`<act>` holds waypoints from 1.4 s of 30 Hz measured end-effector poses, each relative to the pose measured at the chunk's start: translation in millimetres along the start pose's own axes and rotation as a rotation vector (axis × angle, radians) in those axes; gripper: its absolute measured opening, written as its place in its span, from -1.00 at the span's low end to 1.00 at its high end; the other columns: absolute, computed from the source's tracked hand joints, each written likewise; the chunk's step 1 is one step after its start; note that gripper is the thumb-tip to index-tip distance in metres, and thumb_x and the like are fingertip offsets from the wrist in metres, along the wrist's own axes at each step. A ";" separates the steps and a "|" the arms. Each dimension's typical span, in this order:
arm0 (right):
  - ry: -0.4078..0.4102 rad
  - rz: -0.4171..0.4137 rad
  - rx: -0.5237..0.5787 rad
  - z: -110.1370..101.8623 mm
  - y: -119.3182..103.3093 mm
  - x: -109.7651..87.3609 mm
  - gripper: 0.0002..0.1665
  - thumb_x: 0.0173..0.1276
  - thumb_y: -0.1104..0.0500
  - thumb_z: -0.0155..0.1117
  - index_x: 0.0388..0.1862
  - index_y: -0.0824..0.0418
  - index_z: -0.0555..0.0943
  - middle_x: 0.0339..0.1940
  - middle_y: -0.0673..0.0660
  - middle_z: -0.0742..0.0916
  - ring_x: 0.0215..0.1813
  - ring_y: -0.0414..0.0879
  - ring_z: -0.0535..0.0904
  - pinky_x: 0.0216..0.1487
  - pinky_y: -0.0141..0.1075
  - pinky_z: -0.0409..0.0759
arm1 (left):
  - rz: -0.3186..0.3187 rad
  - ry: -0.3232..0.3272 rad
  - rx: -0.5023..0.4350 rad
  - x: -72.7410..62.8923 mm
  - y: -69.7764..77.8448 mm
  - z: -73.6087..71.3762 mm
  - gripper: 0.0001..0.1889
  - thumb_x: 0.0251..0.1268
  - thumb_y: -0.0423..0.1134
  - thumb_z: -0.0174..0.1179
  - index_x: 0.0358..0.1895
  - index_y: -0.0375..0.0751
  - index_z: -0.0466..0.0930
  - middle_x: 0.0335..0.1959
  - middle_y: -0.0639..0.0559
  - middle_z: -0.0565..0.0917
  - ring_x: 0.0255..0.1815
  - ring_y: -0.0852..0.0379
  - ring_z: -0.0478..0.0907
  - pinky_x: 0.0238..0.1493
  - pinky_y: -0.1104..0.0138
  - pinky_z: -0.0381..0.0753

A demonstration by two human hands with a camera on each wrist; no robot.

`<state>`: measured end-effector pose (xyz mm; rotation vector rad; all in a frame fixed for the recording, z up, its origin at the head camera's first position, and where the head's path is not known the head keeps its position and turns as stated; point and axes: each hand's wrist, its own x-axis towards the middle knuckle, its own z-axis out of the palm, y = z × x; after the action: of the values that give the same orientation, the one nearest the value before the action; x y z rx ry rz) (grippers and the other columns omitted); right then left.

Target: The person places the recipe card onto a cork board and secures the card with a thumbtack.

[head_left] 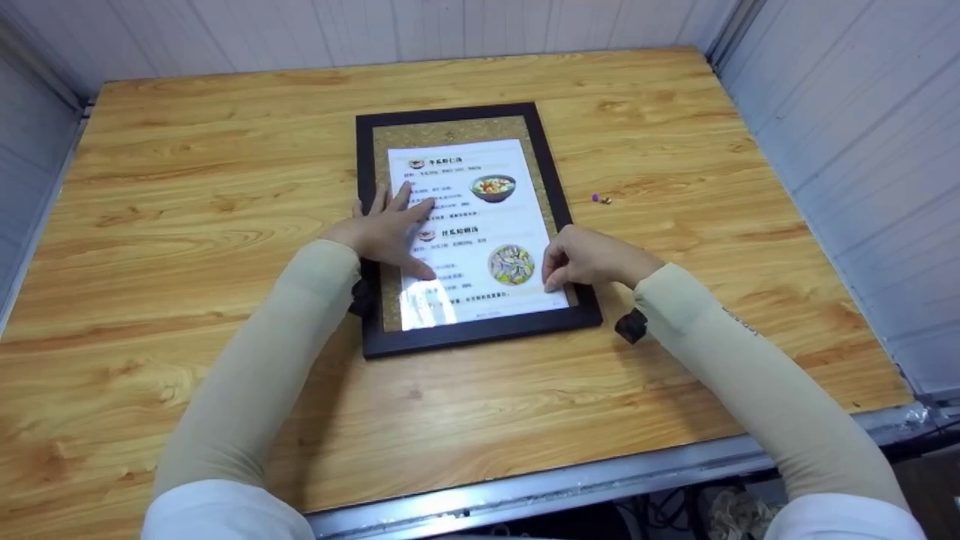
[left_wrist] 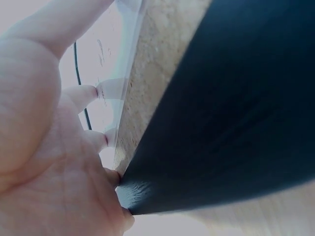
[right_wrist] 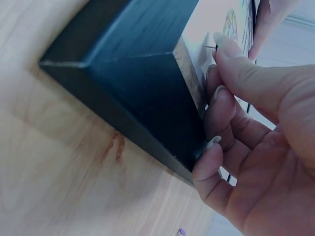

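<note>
A black-framed cork board (head_left: 450, 133) lies on the table, with a glossy recipe sheet (head_left: 465, 247) on it showing two soup pictures. My left hand (head_left: 386, 232) rests with spread fingers on the sheet's left side, its outer fingertips over the frame's left bar. In the left wrist view, its fingertips (left_wrist: 102, 142) touch the sheet and board edge. At the sheet's lower right edge my right hand (head_left: 589, 255) pinches a thin pin (right_wrist: 210, 47) between thumb and forefinger. The pin's bare needle points toward the sheet; its head is mostly hidden. The other right fingers rest against the black frame (right_wrist: 142, 78).
A purple pushpin (head_left: 595, 198) and another small pin (head_left: 607, 201) lie on the wooden table (head_left: 225, 187) right of the board. Pale panel walls (head_left: 862, 135) enclose the back and sides. A metal edge (head_left: 525, 484) runs along the table's front.
</note>
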<state>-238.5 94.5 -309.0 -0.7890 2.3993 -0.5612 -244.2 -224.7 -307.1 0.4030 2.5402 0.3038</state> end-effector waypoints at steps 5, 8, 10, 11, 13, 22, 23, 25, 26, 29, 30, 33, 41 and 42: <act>-0.010 0.001 0.000 0.0 0.4 1.8 -0.92 0.27 0.26 0.45 -0.41 0.24 0.74 -0.43 0.04 0.73 -0.36 -0.13 0.53 -0.27 -0.30 0.51 | -0.012 -0.002 -0.005 -1.5 1.2 0.3 0.30 -0.06 0.40 0.38 0.62 0.17 -0.36 0.57 -0.13 -0.57 0.48 -0.26 -0.75 0.34 -0.31 -0.58; -0.010 0.005 0.006 -1.0 1.0 2.1 -0.91 0.26 0.26 0.46 -0.42 0.24 0.73 -0.43 0.05 0.73 -0.37 -0.13 0.52 -0.29 -0.31 0.50 | -0.019 0.008 -0.019 -1.0 2.5 -0.9 0.29 -0.06 0.36 0.40 0.62 0.18 -0.34 0.57 -0.11 -0.56 0.49 -0.26 -0.73 0.34 -0.31 -0.58; -0.010 0.015 0.009 -1.8 0.7 2.3 -0.91 0.25 0.26 0.46 -0.43 0.24 0.73 -0.43 0.05 0.73 -0.38 -0.14 0.52 -0.31 -0.32 0.50 | -0.022 0.014 -0.030 -0.5 3.2 -1.9 0.28 -0.05 0.34 0.42 0.62 0.19 -0.32 0.57 -0.10 -0.54 0.49 -0.25 -0.72 0.34 -0.30 -0.58; -0.010 0.019 0.011 -2.4 0.0 2.3 -0.91 0.25 0.26 0.47 -0.43 0.25 0.73 -0.44 0.05 0.73 -0.38 -0.14 0.52 -0.31 -0.32 0.50 | -0.022 0.016 -0.034 -0.1 3.1 -2.4 0.28 -0.05 0.33 0.42 0.62 0.19 -0.32 0.58 -0.09 -0.54 0.49 -0.25 -0.72 0.34 -0.30 -0.58; -0.012 0.032 0.011 -3.3 -1.6 2.5 -0.91 0.24 0.27 0.47 -0.44 0.25 0.73 -0.44 0.06 0.73 -0.39 -0.14 0.52 -0.33 -0.33 0.50 | -0.024 0.018 -0.043 0.3 3.2 -2.7 0.28 -0.05 0.31 0.43 0.62 0.20 -0.31 0.58 -0.07 -0.53 0.49 -0.24 -0.72 0.34 -0.30 -0.59; -0.004 0.020 -0.026 -5.1 -3.1 4.6 -0.87 0.18 0.27 0.52 -0.49 0.28 0.72 -0.52 0.05 0.71 -0.45 -0.16 0.49 -0.41 -0.35 0.47 | -0.012 0.022 -0.061 0.0 3.8 -2.7 0.26 -0.04 0.27 0.44 0.62 0.19 -0.31 0.58 -0.03 -0.52 0.49 -0.22 -0.73 0.34 -0.29 -0.61; 0.000 0.015 -0.031 -5.1 -2.8 5.0 -0.86 0.17 0.27 0.52 -0.50 0.28 0.71 -0.53 0.05 0.70 -0.46 -0.16 0.49 -0.42 -0.36 0.47 | -0.012 0.024 -0.060 -0.3 3.9 -2.8 0.26 -0.04 0.26 0.44 0.62 0.19 -0.30 0.59 -0.03 -0.51 0.49 -0.23 -0.72 0.34 -0.29 -0.60; 0.011 0.001 -0.043 -5.4 -2.3 5.5 -0.83 0.15 0.26 0.54 -0.51 0.29 0.69 -0.54 0.05 0.69 -0.46 -0.16 0.47 -0.43 -0.36 0.46 | -0.013 0.023 -0.058 -0.6 3.9 -3.1 0.26 -0.04 0.26 0.44 0.62 0.19 -0.30 0.59 -0.03 -0.51 0.49 -0.24 -0.72 0.34 -0.30 -0.60; 0.014 0.012 -0.045 -5.8 -2.2 5.7 -0.81 0.14 0.25 0.55 -0.51 0.28 0.69 -0.54 0.04 0.68 -0.46 -0.16 0.47 -0.43 -0.36 0.45 | -0.014 0.023 -0.052 -0.6 4.0 -3.4 0.26 -0.04 0.26 0.44 0.62 0.19 -0.30 0.59 -0.04 -0.50 0.49 -0.25 -0.71 0.33 -0.31 -0.59; 0.027 0.035 -0.061 -7.1 -1.2 6.3 -0.76 0.12 0.20 0.58 -0.53 0.26 0.65 -0.55 0.02 0.65 -0.46 -0.15 0.45 -0.43 -0.36 0.43 | -0.018 0.018 -0.041 0.0 4.2 -4.2 0.27 -0.05 0.26 0.45 0.62 0.18 -0.30 0.59 -0.05 -0.50 0.49 -0.26 -0.70 0.33 -0.32 -0.57; 0.031 0.042 -0.067 -7.9 -1.2 6.5 -0.74 0.11 0.19 0.59 -0.54 0.26 0.64 -0.55 0.02 0.65 -0.46 -0.15 0.45 -0.44 -0.35 0.42 | -0.019 0.018 -0.039 0.2 4.2 -4.5 0.27 -0.04 0.26 0.45 0.62 0.18 -0.30 0.59 -0.05 -0.50 0.49 -0.27 -0.70 0.33 -0.33 -0.57; 0.029 0.058 -0.078 -9.9 -2.1 7.8 -0.71 0.08 0.16 0.61 -0.57 0.26 0.64 -0.57 0.02 0.65 -0.48 -0.15 0.44 -0.46 -0.35 0.42 | -0.022 0.016 -0.030 0.4 4.0 -5.1 0.27 -0.04 0.27 0.44 0.62 0.18 -0.31 0.58 -0.06 -0.51 0.49 -0.28 -0.70 0.32 -0.34 -0.56; -0.013 0.097 -0.141 -9.7 -7.4 12.1 -0.67 0.11 0.12 0.59 -0.59 0.23 0.61 -0.58 0.02 0.61 -0.49 -0.15 0.44 -0.46 -0.35 0.42 | -0.021 0.006 -0.040 0.1 4.6 -5.1 0.27 -0.05 0.29 0.42 0.62 0.20 -0.33 0.58 -0.04 -0.53 0.48 -0.26 -0.72 0.32 -0.33 -0.60; -0.011 0.095 -0.144 -9.6 -7.7 12.3 -0.67 0.11 0.13 0.59 -0.59 0.24 0.60 -0.58 0.02 0.61 -0.49 -0.14 0.43 -0.47 -0.34 0.42 | -0.022 0.005 -0.039 0.0 4.8 -5.4 0.27 -0.05 0.29 0.42 0.62 0.20 -0.33 0.58 -0.04 -0.54 0.48 -0.26 -0.73 0.31 -0.33 -0.60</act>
<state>-249.6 83.1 -302.1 -0.7315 2.4734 -0.3483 -246.2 -220.9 -301.3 0.3600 2.5376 0.3464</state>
